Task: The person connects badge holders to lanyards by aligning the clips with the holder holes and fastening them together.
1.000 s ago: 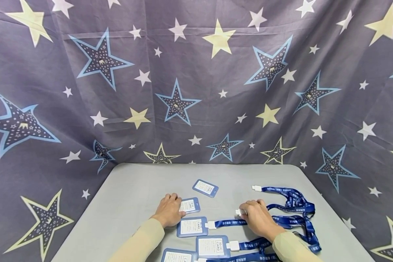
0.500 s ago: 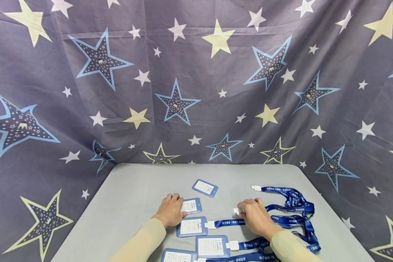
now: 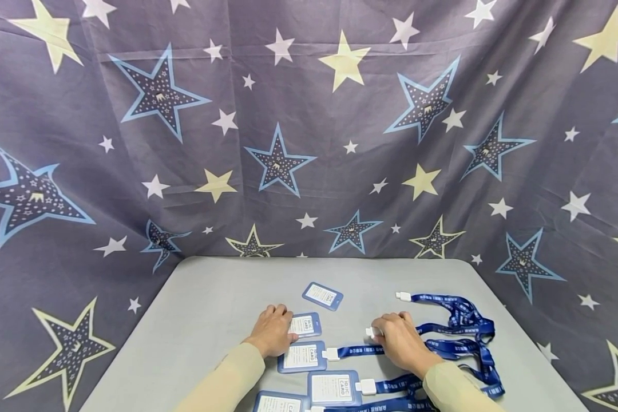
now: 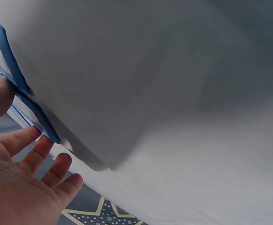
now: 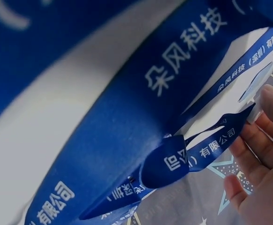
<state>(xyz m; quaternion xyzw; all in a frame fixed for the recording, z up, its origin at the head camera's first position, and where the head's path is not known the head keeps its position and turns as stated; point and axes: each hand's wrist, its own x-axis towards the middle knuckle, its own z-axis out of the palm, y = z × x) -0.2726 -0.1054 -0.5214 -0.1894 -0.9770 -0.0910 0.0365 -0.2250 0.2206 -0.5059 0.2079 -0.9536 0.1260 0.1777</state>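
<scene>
My left hand [image 3: 272,331] grips the left end of a blue-framed ID badge holder [image 3: 306,324], thumb on its near edge and fingers at its far edge. In the left wrist view, thumb and fingertips of that hand [image 4: 26,168] meet the blue badge edge [image 4: 40,117]. Across a gap to the right, my right hand [image 3: 403,339] pinches the white clip [image 3: 371,332] of a blue lanyard [image 3: 450,329]. The right wrist view has this hand [image 5: 262,159] with thumb and fingers at the lanyard's end; the clip is mostly hidden there.
A loose badge holder [image 3: 323,296] lies farther back. Nearer, a badge holder [image 3: 301,356] and another [image 3: 333,388] are joined to lanyards, with a third [image 3: 280,404] cut off by the frame. A second white clip [image 3: 404,296] lies behind my right hand. A starry curtain [image 3: 309,143] hangs behind the table.
My left hand has slid the badge holder a little to the right. My right hand has brought the lanyard clip slightly left, narrowing the gap between them.
</scene>
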